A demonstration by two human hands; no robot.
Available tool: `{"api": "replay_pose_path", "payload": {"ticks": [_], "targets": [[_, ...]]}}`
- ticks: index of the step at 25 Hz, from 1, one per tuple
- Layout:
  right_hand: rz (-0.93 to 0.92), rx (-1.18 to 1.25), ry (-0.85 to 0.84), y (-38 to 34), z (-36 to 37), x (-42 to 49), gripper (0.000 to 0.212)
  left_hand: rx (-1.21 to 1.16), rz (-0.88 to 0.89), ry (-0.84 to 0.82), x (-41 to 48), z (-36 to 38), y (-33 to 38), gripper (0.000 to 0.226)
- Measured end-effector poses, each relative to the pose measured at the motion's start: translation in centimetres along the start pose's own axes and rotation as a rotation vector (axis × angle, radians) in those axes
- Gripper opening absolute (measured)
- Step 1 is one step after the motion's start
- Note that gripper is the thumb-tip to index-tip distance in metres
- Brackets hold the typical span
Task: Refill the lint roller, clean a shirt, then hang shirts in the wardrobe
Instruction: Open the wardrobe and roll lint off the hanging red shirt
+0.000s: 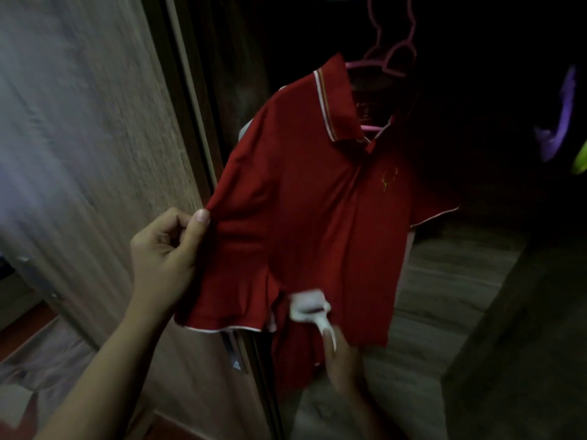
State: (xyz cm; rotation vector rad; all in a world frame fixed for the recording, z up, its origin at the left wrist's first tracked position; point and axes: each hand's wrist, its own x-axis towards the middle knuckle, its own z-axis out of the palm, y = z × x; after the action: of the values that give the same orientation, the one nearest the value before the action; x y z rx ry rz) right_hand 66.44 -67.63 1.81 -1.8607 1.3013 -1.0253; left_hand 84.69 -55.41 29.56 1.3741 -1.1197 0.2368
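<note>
A red polo shirt (pixel 317 217) with white-trimmed collar and sleeves hangs on a pink hanger (pixel 381 63) inside the dark wardrobe. My left hand (pixel 168 249) pinches the edge of the shirt's left sleeve between thumb and fingers and holds it out sideways. My right hand (pixel 344 366) grips the handle of a white lint roller (pixel 309 304), whose head lies against the lower front of the shirt. The roller is blurred.
A wooden wardrobe door (pixel 79 138) stands close on the left, its frame edge (pixel 193 90) just behind the shirt. A wooden shelf (pixel 444 296) lies below the shirt. Purple and green items (pixel 562 122) hang at the far right in the dark.
</note>
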Motion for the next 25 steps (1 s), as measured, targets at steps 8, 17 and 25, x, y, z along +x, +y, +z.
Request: {"api": "replay_pose_path", "payload": {"ticks": [8, 17, 25], "targets": [[-0.349, 0.244, 0.344, -11.4, -8.0, 8.9, 0.040, -0.001, -0.006, -0.004, 0.1, -0.1, -0.2, 0.036], [-0.019, 0.035, -0.115, 2.7, 3.5, -1.3, 0.059, 0.009, -0.011, -0.014, 0.1, -0.3, 0.0, 0.033], [-0.027, 0.042, -0.043, -1.8, -2.9, 1.0, 0.020, 0.006, -0.010, -0.021, 0.2, -0.3, 0.0, 0.039]]}}
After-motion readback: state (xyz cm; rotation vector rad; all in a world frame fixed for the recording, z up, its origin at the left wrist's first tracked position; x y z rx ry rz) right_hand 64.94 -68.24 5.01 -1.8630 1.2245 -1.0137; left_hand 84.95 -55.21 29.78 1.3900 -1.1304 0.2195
